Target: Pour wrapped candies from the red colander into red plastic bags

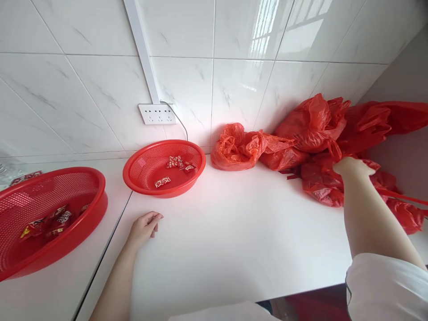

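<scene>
My left hand rests on the white table with its fingers loosely curled in and nothing visible in them. Just beyond it stands a round red plastic basket with a few small wrapped packets inside. Far to the right, my right hand is closed on the gathered top of a red plastic bag. The fingertips are hidden behind the back of that hand. More red plastic bags crowd around it, one knotted bag leaning on the wall behind.
A second, larger red basket with wrapped packets stands at the left, past a seam in the table. Tied red bags line the tiled wall. A power strip with a cable is mounted above the smaller basket.
</scene>
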